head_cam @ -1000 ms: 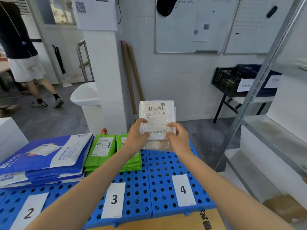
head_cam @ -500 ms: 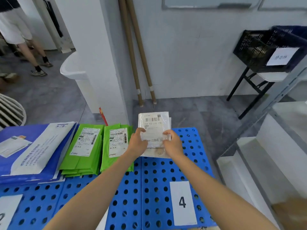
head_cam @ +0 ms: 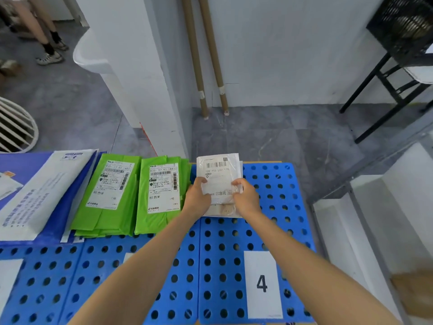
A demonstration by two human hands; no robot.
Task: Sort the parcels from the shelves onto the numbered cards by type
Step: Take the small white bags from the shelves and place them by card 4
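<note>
A clear plastic parcel (head_cam: 219, 171) with a white barcode label lies low over the far end of the blue perforated board (head_cam: 278, 207), above the white card marked 4 (head_cam: 262, 283). My left hand (head_cam: 198, 199) pinches its left edge and my right hand (head_cam: 246, 199) pinches its right edge. Left of it lie two stacks of green parcels (head_cam: 161, 195) with labels. Further left is a pile of blue and white mailers (head_cam: 35, 195). My arms hide most of card 3.
A white pillar (head_cam: 145, 73) and two cardboard tubes (head_cam: 206, 55) stand behind the board. Grey shelving (head_cam: 375, 219) is at the right, with a black crate (head_cam: 405, 26) on a stand beyond. A person's legs (head_cam: 44, 31) are far left.
Both hands have lowered the clear parcel from chest height down onto the far end of the board beside the green stacks. My view has tilted downward.
</note>
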